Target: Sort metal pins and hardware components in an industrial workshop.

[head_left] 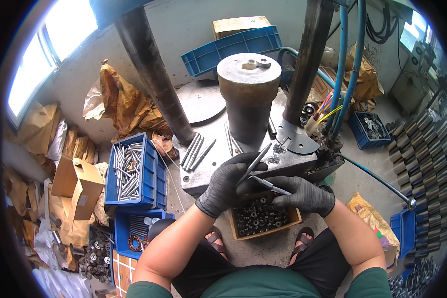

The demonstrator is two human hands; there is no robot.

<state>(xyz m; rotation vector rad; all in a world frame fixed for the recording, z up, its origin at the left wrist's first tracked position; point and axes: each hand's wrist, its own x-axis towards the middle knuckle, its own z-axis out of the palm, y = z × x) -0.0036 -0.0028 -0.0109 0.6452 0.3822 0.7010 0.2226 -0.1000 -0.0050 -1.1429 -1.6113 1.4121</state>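
Observation:
My left hand [225, 182], in a black glove, is closed around a slim grey metal shaft [257, 161] that slants up to the right. My right hand [303, 194], also gloved in black, grips a thin silver tool [278, 189] that looks like a caliper. Its bent tip lies just below the shaft; whether they touch I cannot tell. Beyond my left hand, several similar shafts [196, 151] lie on the steel press bed [218, 169]. Beneath both hands a wooden box [268, 230] holds many small dark ring-shaped parts.
A thick steel cylinder [248, 99] stands on the bed between two dark columns [156, 74] [308, 64]. To the left, a blue crate [156, 174] holds many shafts. A metal lever [377, 181] with a ball end reaches out at right, near stacked metal cylinders [427, 174].

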